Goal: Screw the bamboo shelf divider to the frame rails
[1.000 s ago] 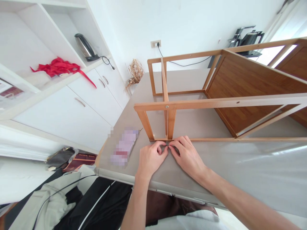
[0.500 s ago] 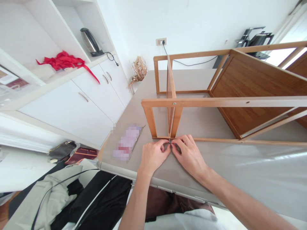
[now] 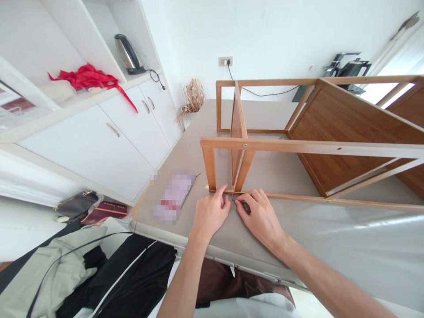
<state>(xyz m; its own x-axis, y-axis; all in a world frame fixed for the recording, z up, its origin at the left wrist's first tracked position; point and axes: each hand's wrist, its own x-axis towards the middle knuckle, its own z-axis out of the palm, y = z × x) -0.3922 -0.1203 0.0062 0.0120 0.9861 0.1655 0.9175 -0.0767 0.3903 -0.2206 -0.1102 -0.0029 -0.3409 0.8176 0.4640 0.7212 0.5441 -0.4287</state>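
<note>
A wooden frame (image 3: 298, 143) like a small shelf unit lies on its side on the grey tabletop. At its lower near rail, a thin metal piece (image 3: 232, 196), possibly a screw or hex key, sticks out toward me. My right hand (image 3: 261, 216) has thumb and index finger pinched together at this piece, on its right side. Just left of it is my left hand (image 3: 210, 214), its index finger stretched toward the rail and its thumb apart, holding nothing. An inner wooden panel (image 3: 237, 119) stands upright directly beyond the metal piece.
A pixelated flat, phone-like object (image 3: 175, 196) lies left of my hands. White cabinets (image 3: 126, 137) line the left side, with a kettle (image 3: 128, 55) and red ribbon (image 3: 88, 78) on the shelf. Clothes (image 3: 62, 269) are piled at lower left. Dried stalks (image 3: 192, 97) stand beyond the table.
My left hand has let go of the metal piece and opened, its index finger now extended. My right hand stays beside the piece. The view has shifted slightly.
</note>
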